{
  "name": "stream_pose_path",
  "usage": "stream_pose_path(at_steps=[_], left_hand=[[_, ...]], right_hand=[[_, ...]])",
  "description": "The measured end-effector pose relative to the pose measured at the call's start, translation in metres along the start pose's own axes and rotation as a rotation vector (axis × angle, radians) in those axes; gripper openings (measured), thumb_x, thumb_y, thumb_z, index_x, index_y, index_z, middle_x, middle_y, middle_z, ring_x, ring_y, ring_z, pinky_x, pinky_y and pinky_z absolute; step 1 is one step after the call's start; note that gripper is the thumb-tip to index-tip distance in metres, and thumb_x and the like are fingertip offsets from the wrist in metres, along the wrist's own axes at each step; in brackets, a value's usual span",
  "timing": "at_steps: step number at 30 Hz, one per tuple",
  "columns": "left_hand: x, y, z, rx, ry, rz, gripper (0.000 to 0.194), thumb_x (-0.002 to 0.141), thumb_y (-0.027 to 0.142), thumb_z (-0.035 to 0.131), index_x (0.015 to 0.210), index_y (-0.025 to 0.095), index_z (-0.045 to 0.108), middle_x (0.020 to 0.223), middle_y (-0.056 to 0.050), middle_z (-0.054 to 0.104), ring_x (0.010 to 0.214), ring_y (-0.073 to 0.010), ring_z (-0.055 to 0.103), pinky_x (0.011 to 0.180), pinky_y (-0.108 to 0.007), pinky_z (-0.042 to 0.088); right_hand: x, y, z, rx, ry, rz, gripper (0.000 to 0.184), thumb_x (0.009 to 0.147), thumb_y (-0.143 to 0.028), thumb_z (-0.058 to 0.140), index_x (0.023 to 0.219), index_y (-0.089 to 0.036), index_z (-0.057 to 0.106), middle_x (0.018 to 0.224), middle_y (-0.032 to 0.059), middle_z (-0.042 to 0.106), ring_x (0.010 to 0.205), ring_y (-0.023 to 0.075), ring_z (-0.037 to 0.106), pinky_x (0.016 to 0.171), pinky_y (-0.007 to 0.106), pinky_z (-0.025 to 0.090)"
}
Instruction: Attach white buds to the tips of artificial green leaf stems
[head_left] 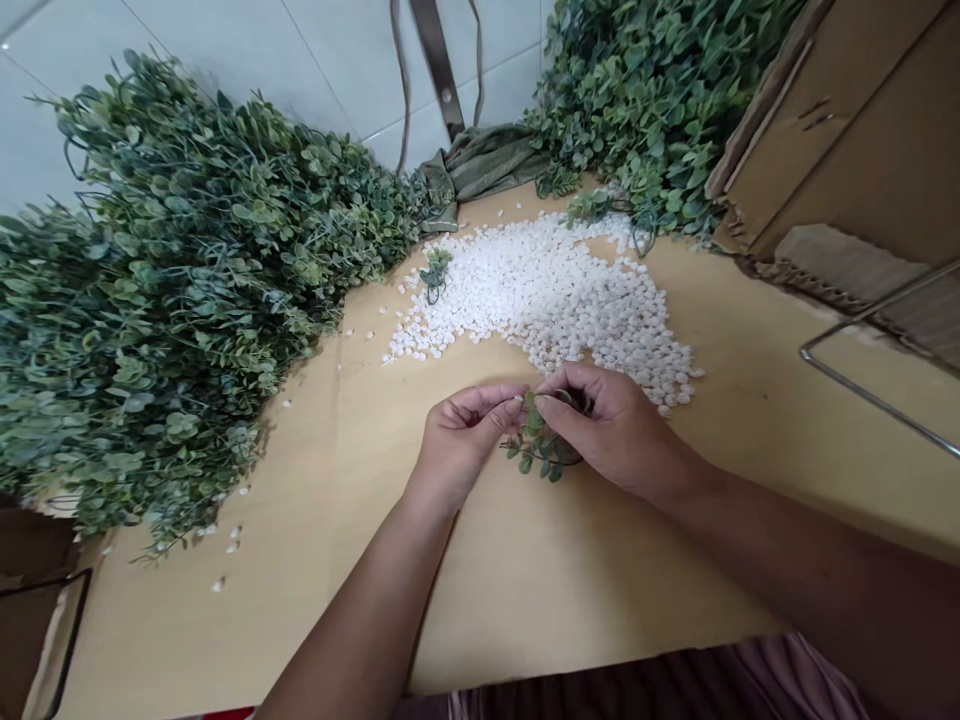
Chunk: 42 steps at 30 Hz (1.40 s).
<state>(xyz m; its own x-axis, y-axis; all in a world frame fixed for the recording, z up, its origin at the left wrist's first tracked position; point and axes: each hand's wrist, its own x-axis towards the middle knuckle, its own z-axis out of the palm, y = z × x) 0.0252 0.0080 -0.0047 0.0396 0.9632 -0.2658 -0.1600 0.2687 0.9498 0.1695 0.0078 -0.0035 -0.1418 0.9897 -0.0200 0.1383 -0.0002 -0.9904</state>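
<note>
Near the middle of the table, my right hand [619, 425] is closed on a sprig of artificial green leaves [534, 445], gripping it between thumb and fingers. Its leaves hang below the fingertips, and part of the sprig is hidden behind the hand. My left hand [469, 430] pinches with thumb and forefinger at the sprig's left side, fingertips almost meeting those of the right hand. What sits in that left pinch is too small to make out. Just beyond both hands spreads a heap of small white plastic pieces [525, 285].
Piles of artificial greenery stand on the left [187, 270] and at the back right [645, 110]. A loose sprig [435, 272] lies on the white heap. Cardboard [847, 130] and a metal rod [885, 400] border the right. Dark green cloth [495, 160] lies by the tiled wall.
</note>
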Motion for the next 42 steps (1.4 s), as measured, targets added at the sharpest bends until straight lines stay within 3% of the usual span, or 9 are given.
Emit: stream_pose_path(at_steps=[20,25,29,34,37,42], left_hand=[[-0.002,-0.001,0.009,0.092,0.052,0.0,0.011,0.059,0.019,0.073,0.069,0.014,0.072,0.06,-0.001,0.066,0.053,-0.0081,0.055,0.058,-0.022,0.049],[0.001,0.001,0.007,0.08,0.02,-0.01,0.018,0.062,0.025,0.073,0.077,0.015,0.072,0.065,-0.001,0.068,0.059,-0.009,0.058,0.061,-0.022,0.049],[0.003,0.005,-0.004,0.15,0.053,0.058,0.028,0.062,0.03,0.074,0.087,0.017,0.071,0.075,-0.002,0.069,0.066,-0.0104,0.06,0.065,-0.022,0.049],[-0.002,0.013,-0.011,0.22,-0.089,0.01,0.032,0.064,0.034,0.073,0.09,0.016,0.071,0.088,-0.006,0.071,0.078,-0.0144,0.062,0.076,-0.027,0.048],[-0.005,0.014,-0.01,0.237,-0.183,0.007,0.031,0.066,0.04,0.07,0.085,0.015,0.072,0.078,-0.006,0.07,0.073,-0.0144,0.061,0.074,-0.027,0.048],[-0.006,0.014,-0.007,0.147,-0.163,0.014,0.03,0.063,0.042,0.072,0.079,0.016,0.072,0.068,-0.003,0.068,0.063,-0.0109,0.057,0.065,-0.025,0.046]], right_hand=[[-0.001,0.005,0.004,-0.12,0.063,-0.063,0.01,0.071,-0.017,0.051,0.061,-0.016,0.052,0.051,-0.0033,0.044,0.046,0.0082,0.04,0.042,0.021,0.033],[0.001,0.004,0.003,-0.034,0.034,-0.037,0.01,0.074,-0.022,0.053,0.066,-0.016,0.054,0.055,-0.0022,0.049,0.049,0.0091,0.045,0.045,0.021,0.038],[0.004,0.003,0.0,0.16,0.041,-0.003,0.012,0.073,-0.028,0.058,0.072,-0.016,0.056,0.062,-0.0011,0.055,0.057,0.0102,0.052,0.054,0.022,0.045],[0.008,0.007,-0.004,0.353,0.121,0.065,0.026,0.067,-0.039,0.067,0.073,-0.017,0.056,0.063,-0.0016,0.058,0.055,0.0094,0.053,0.05,0.02,0.044],[0.009,0.008,-0.006,0.385,0.155,0.064,0.027,0.066,-0.04,0.068,0.073,-0.017,0.055,0.063,-0.0023,0.057,0.054,0.0093,0.053,0.05,0.021,0.044],[0.006,0.005,-0.007,0.318,0.164,-0.009,0.022,0.072,-0.037,0.064,0.076,-0.018,0.054,0.064,-0.0025,0.056,0.055,0.009,0.052,0.051,0.02,0.045]])
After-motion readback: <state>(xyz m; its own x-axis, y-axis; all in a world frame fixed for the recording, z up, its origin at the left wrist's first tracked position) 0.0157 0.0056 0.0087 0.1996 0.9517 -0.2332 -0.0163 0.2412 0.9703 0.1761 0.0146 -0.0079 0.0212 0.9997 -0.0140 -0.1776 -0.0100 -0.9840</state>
